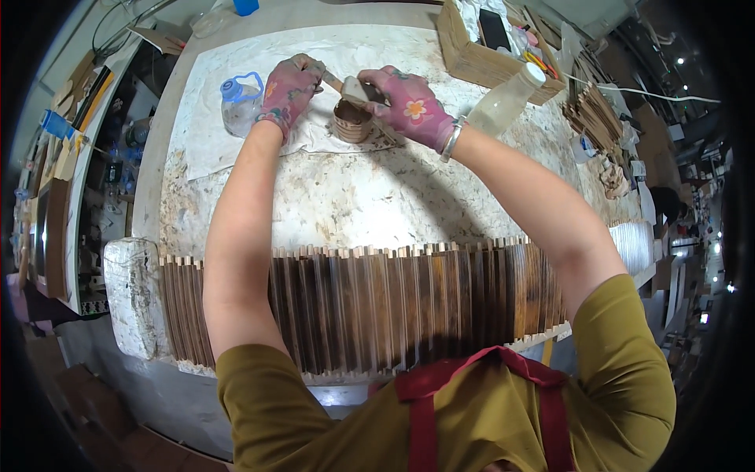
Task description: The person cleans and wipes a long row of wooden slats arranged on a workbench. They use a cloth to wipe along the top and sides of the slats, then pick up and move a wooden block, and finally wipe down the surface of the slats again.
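Both my hands wear pink floral gloves and meet over the far middle of the table. My left hand (292, 88) is closed on a short flat tan stick (333, 80) that points toward my right hand. Between the thumb and fingers of my right hand (409, 104) is a pale grey block-like piece (355, 90); the stick's end meets it or lies close by. What kind of tool these are, I cannot make out. Just below stands a small ribbed tan cup (353, 130), open at the top, brownish inside.
A clear jug with a blue rim (237, 106) stands left of my left hand. Beyond my right wrist leans a cloudy bottle (507, 102). A wooden box (464, 59) holds odds and ends. Many upright dark wooden strips (393, 307) line the near edge. White sheeting (212, 149) lies underneath.
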The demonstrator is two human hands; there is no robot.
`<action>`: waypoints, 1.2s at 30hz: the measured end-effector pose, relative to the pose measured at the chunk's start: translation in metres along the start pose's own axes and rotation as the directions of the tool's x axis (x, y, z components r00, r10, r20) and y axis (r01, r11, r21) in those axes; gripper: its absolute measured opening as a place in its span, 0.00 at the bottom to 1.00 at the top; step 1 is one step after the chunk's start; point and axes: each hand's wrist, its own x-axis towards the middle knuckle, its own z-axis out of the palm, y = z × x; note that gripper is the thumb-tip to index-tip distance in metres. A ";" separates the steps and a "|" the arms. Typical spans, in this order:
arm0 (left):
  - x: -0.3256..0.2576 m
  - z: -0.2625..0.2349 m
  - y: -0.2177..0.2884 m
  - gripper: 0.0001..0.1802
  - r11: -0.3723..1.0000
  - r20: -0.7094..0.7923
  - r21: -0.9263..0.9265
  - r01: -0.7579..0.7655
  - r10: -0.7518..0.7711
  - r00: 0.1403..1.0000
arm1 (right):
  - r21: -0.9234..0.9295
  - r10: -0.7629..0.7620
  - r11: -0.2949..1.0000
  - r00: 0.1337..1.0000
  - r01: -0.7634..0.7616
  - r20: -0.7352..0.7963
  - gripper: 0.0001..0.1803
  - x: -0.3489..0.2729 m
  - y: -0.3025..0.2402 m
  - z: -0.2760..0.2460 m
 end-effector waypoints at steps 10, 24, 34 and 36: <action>-0.001 -0.002 -0.012 0.07 0.981 -0.041 -0.179 0.069 -0.078 0.996 | -0.019 0.082 0.997 0.996 -0.081 0.033 0.21 0.000 -0.007 0.002; -0.034 0.005 0.009 0.10 0.986 -0.128 0.102 -0.129 0.142 0.982 | 0.820 0.386 0.149 0.796 -0.552 0.466 0.16 -0.008 0.013 -0.007; -0.052 0.026 0.022 0.10 0.909 -0.161 0.311 -0.276 0.337 0.928 | 0.749 0.437 0.523 0.882 -0.407 0.174 0.23 0.016 0.002 0.034; -0.059 0.029 0.023 0.11 0.907 -0.131 0.307 -0.287 0.339 0.932 | 0.682 0.449 0.586 0.876 -0.438 0.176 0.22 0.018 0.006 0.036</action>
